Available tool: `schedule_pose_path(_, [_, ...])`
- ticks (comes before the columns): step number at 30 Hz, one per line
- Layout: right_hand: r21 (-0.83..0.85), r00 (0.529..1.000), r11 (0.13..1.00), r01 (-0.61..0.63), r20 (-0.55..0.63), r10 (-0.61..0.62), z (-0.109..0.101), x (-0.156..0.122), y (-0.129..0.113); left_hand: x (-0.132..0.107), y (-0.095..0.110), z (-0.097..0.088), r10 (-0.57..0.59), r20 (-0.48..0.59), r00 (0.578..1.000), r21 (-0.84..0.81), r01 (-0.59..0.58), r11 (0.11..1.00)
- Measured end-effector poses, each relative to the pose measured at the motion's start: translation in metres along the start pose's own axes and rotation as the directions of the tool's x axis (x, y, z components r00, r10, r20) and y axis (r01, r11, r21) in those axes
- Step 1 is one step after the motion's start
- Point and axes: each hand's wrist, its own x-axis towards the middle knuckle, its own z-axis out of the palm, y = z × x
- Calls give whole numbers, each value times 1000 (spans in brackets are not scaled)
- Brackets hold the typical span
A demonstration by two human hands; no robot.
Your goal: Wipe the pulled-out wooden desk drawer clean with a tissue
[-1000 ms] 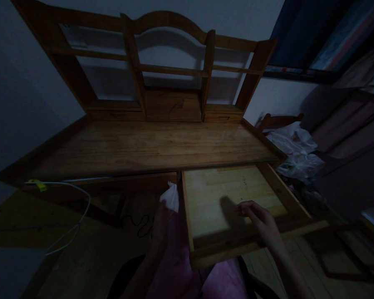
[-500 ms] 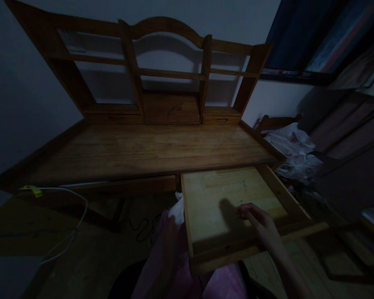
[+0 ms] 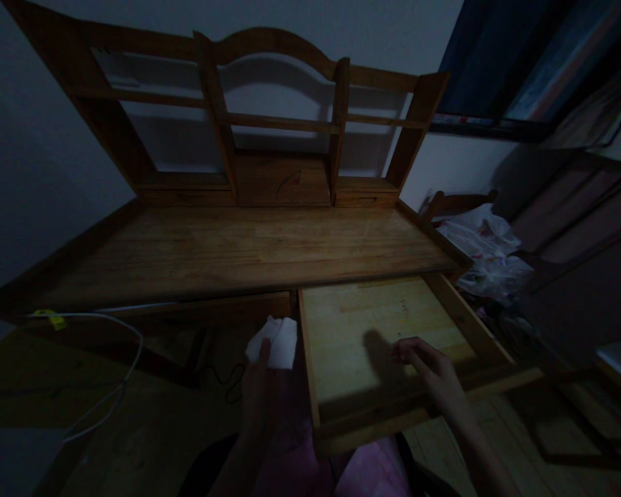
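L hand [image 3: 259,376] grips white cloth [image 3: 274,342] below counter [image 3: 248,248] front edge; R hand [image 3: 424,359] open, fingers resting in drawer [image 3: 357,324].

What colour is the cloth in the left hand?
White; the cloth shows best in the head view.

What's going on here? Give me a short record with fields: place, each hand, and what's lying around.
Place: dim room, wooden desk with a shelf hutch
Drawer: pulled open, nothing seen inside
Left hand: holds a white cloth beside the drawer
Right hand: inside the drawer, near its front edge
Floor, left: white cable
Right of desk: plastic bags
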Motion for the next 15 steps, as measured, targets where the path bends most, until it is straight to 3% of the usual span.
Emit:
schedule_pose_path(3, [0,1000,1000,7,3,-7,0,0,0,1,-1,-5,-26,-80,996,113,35,993])
schedule_pose_path(9, [3,1000,1000,2,14,-2,-1,0,-1,-6,1,-7,-44,-89,995,256,66,965])
schedule_pose_path(15, [-28,1000,1000,-5,15,5,-1,0,0,-5,2,-17,66,-70,995,400,-32,916])
